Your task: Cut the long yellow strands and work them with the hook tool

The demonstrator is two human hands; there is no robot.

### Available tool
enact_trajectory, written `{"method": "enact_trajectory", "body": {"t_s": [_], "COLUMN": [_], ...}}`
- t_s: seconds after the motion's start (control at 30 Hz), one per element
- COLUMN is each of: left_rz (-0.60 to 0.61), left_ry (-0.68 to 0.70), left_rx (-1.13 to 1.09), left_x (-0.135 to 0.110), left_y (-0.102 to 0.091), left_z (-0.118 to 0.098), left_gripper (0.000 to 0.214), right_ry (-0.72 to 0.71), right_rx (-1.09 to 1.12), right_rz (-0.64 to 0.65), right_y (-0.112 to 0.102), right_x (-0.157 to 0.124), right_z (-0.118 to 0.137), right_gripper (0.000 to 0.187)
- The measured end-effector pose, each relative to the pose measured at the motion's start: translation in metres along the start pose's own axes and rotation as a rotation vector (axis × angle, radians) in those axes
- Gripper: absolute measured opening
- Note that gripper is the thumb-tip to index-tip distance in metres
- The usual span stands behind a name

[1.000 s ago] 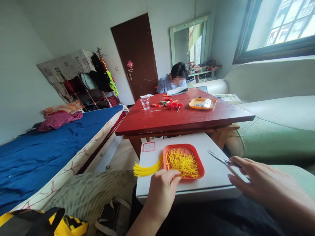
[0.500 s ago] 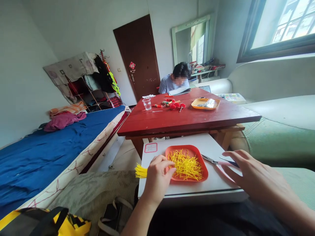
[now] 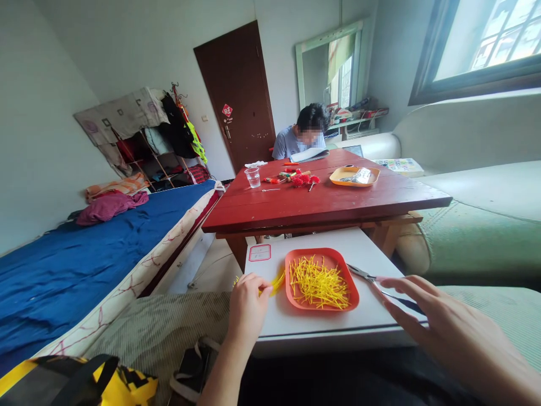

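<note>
An orange tray [image 3: 292, 293] full of short yellow strands [image 3: 320, 282] sits on a white board [image 3: 363, 254] across my lap. My left hand [image 3: 246, 305] is closed on a bundle of yellow strands [image 3: 276, 281] just left of the tray. My right hand [image 3: 426, 316] hovers over the board's right side with fingers spread, its fingertips beside a pair of scissors [image 3: 362, 274] that lies flat by the tray.
A red table [image 3: 321, 203] stands ahead with a clear cup [image 3: 252, 177], red tassels [image 3: 300, 179] and a yellow tray [image 3: 354, 177]. A person [image 3: 302, 138] sits behind it. A blue bed [image 3: 84, 254] is left, a pale sofa [image 3: 482, 208] right, a yellow-black bag [image 3: 76, 383] near left.
My left hand has slid left, from the tray's front edge to the board's left edge, still holding the yellow bundle. My right hand stays near the scissors and has dropped slightly.
</note>
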State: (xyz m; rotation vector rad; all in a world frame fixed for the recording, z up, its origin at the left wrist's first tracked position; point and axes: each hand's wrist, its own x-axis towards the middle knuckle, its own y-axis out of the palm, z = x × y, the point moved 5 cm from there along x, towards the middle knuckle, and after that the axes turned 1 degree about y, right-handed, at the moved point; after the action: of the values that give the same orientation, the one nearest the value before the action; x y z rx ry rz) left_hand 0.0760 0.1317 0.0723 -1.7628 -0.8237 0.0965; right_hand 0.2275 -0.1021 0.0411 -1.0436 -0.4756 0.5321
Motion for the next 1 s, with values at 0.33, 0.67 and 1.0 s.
{"method": "enact_trajectory", "body": {"t_s": [0.33, 0.67, 1.0], "left_rz": [-0.092, -0.063, 0.304], "left_ry": [-0.100, -0.412, -0.569], "left_rx": [-0.265, -1.569, -1.878], "left_x": [0.003, -0.046, -0.090], "left_y": [-0.015, -0.004, 0.047], "left_z": [0.005, -0.031, -0.063], "left_gripper": [0.014, 0.020, 0.019], "right_ry": [-0.058, 0.060, 0.493], "right_rx": [0.055, 0.915, 1.621], "right_rz": [-0.021, 0.045, 0.410], "right_y": [0.002, -0.003, 0.068], "right_x": [-0.004, -0.031, -0.046], "right_z": [0.007, 0.036, 0.047], "right_gripper": [0.039, 0.027, 0.043]}}
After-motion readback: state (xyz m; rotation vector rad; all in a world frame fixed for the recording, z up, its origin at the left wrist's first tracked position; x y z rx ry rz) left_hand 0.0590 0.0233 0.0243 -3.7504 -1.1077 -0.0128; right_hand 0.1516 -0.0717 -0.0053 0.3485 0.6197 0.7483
